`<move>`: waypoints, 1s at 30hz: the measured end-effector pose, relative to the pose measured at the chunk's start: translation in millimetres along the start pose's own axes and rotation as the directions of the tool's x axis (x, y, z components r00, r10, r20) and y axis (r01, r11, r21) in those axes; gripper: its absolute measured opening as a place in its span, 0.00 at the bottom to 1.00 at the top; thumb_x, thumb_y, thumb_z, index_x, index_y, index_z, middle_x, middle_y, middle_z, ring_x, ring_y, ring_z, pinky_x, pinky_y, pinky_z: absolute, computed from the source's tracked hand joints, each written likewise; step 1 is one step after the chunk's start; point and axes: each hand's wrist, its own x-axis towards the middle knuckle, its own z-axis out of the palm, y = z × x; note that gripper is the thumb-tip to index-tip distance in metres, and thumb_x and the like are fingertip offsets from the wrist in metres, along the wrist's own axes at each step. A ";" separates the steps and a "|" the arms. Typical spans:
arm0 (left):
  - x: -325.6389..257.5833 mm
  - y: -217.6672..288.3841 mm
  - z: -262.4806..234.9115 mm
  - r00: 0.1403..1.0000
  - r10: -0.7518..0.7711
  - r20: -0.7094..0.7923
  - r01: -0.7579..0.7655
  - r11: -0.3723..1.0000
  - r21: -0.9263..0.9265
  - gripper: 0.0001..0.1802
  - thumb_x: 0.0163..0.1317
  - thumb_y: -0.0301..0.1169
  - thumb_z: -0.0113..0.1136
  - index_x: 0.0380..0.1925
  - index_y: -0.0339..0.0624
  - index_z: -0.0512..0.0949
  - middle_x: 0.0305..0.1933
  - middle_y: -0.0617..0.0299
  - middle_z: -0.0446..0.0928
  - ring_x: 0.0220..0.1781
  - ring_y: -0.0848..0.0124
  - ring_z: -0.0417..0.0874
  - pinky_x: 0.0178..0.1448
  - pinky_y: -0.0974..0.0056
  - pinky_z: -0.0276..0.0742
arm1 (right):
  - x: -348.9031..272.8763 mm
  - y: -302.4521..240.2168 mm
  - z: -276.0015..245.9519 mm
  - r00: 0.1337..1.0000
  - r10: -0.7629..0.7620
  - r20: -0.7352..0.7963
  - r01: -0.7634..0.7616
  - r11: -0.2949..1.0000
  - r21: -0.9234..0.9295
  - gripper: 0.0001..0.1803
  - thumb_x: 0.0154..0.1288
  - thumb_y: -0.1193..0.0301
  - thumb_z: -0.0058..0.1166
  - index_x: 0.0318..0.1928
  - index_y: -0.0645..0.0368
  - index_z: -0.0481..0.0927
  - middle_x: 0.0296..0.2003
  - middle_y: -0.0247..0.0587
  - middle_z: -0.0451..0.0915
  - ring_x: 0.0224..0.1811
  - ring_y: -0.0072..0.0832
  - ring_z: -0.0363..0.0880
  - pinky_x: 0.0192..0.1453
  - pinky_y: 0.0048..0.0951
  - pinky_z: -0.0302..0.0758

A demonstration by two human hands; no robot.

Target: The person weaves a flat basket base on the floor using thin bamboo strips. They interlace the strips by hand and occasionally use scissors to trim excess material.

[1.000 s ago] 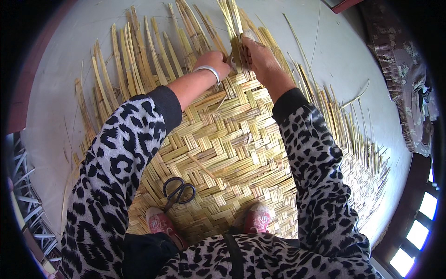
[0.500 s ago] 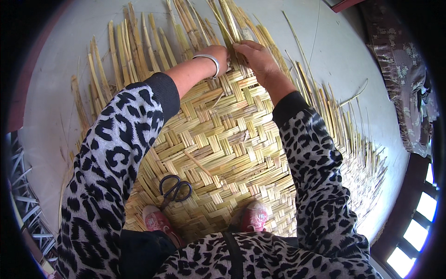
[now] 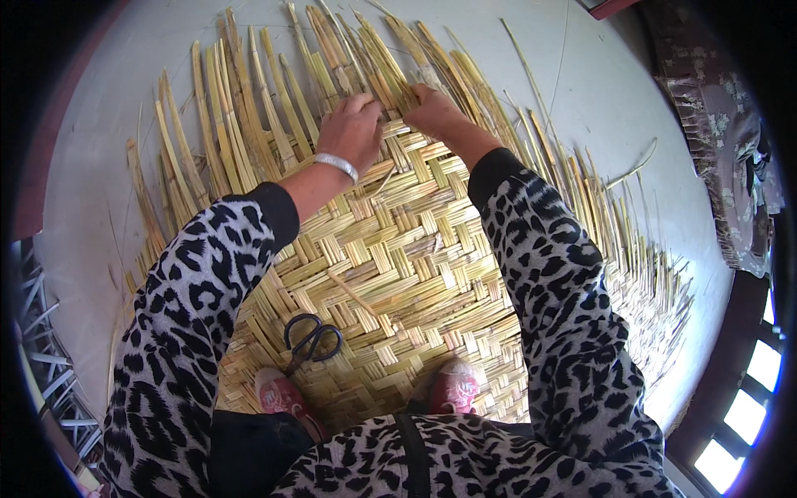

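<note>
A large woven mat [image 3: 398, 249] of split yellow-green reed strips lies beneath me. At its far edge, loose reed strips [image 3: 266, 91] fan outward. My left hand [image 3: 353, 131], a silver bangle on its wrist, is curled over the strips where the weave ends; its fingertips are hidden. Just to the right, my right hand [image 3: 433, 114] pinches reed strips [image 3: 383, 62] between thumb and fingers. A gap of woven mat separates the two hands. Nearer to me, dark-handled scissors [image 3: 313, 339] lie on the weave, their blades partly out of sight beside my shoe.
My red shoes [image 3: 453, 387] stand on the mat's near part. Uncut strip ends [image 3: 631, 232] stick out along the right side over the grey floor [image 3: 614, 108]. A patterned cloth [image 3: 714, 141] hangs at the far right. Pale slats [image 3: 58, 382] show at the left rim.
My left hand has drawn back leftward and nearer, away from the right hand. My right hand has shifted slightly left. The strips that stood gathered between my hands now lie lower, spread among the others.
</note>
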 end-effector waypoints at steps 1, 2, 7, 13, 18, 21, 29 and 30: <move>-9.8 -1.2 -0.1 0.995 0.070 -0.069 -0.065 0.995 0.073 0.17 0.65 0.35 0.55 0.53 0.43 0.77 0.61 0.55 0.71 0.62 0.54 0.72 0.64 0.50 0.68 | -0.5 -0.4 3.1 1.000 -0.016 -0.025 0.016 1.000 -0.027 0.35 0.52 0.65 0.61 0.61 0.64 0.71 0.45 0.57 0.81 0.48 0.44 0.80 0.53 0.37 0.75; -18.6 -1.5 0.6 0.995 0.096 0.018 -0.098 0.985 0.140 0.20 0.67 0.40 0.54 0.55 0.46 0.75 0.66 0.58 0.66 0.69 0.57 0.64 0.68 0.47 0.62 | -1.9 -0.9 6.8 0.998 -0.025 -0.052 0.021 0.998 -0.064 0.36 0.51 0.65 0.61 0.62 0.63 0.69 0.47 0.59 0.80 0.50 0.46 0.80 0.55 0.37 0.74; -39.5 1.9 10.3 0.990 0.119 0.079 -0.133 0.968 0.212 0.26 0.69 0.46 0.50 0.63 0.50 0.69 0.68 0.61 0.64 0.74 0.59 0.56 0.71 0.47 0.55 | -9.0 -0.5 20.0 0.990 -0.051 -0.128 0.036 0.993 -0.115 0.40 0.51 0.68 0.60 0.66 0.63 0.63 0.52 0.60 0.78 0.56 0.49 0.77 0.61 0.39 0.72; -42.4 -3.5 6.9 0.980 0.181 0.082 -0.192 0.970 0.151 0.26 0.68 0.44 0.52 0.63 0.48 0.69 0.69 0.59 0.63 0.74 0.59 0.57 0.72 0.48 0.54 | -28.4 3.2 24.8 0.945 -0.162 -0.284 0.150 0.987 -0.065 0.30 0.57 0.75 0.53 0.62 0.66 0.66 0.56 0.61 0.73 0.60 0.53 0.71 0.64 0.42 0.69; -75.2 -28.4 -18.8 0.981 0.190 0.032 -0.193 0.973 0.129 0.24 0.65 0.42 0.57 0.58 0.45 0.71 0.68 0.58 0.63 0.72 0.59 0.61 0.71 0.48 0.55 | -74.0 2.7 40.6 0.747 -0.350 -0.565 0.258 0.936 -0.239 0.30 0.56 0.76 0.54 0.62 0.63 0.67 0.60 0.57 0.69 0.64 0.53 0.66 0.70 0.46 0.64; -85.0 -49.0 -31.5 0.998 0.064 -0.003 -0.063 0.993 0.102 0.20 0.64 0.42 0.58 0.53 0.46 0.76 0.62 0.61 0.69 0.67 0.59 0.66 0.68 0.48 0.60 | -95.1 -5.6 67.6 0.857 -0.335 -0.392 0.232 0.929 -0.288 0.28 0.63 0.67 0.55 0.63 0.61 0.68 0.61 0.49 0.70 0.66 0.45 0.65 0.71 0.46 0.61; -28.0 -66.2 -44.8 0.899 -0.264 0.349 0.286 0.958 -0.012 0.06 0.58 0.34 0.64 0.30 0.44 0.82 0.37 0.59 0.78 0.43 0.60 0.80 0.49 0.57 0.75 | -92.4 -11.7 78.1 0.895 -0.301 -0.329 0.146 0.894 -0.423 0.25 0.69 0.58 0.48 0.61 0.55 0.72 0.63 0.40 0.69 0.69 0.38 0.61 0.72 0.46 0.56; -22.4 -66.4 -46.8 0.895 -0.258 0.365 0.293 0.955 -0.042 0.07 0.56 0.34 0.64 0.27 0.44 0.81 0.36 0.58 0.77 0.41 0.59 0.80 0.47 0.57 0.75 | -92.5 -12.6 78.2 0.871 -0.336 -0.359 0.167 0.889 -0.426 0.25 0.69 0.58 0.47 0.61 0.55 0.71 0.63 0.40 0.69 0.69 0.38 0.61 0.72 0.46 0.56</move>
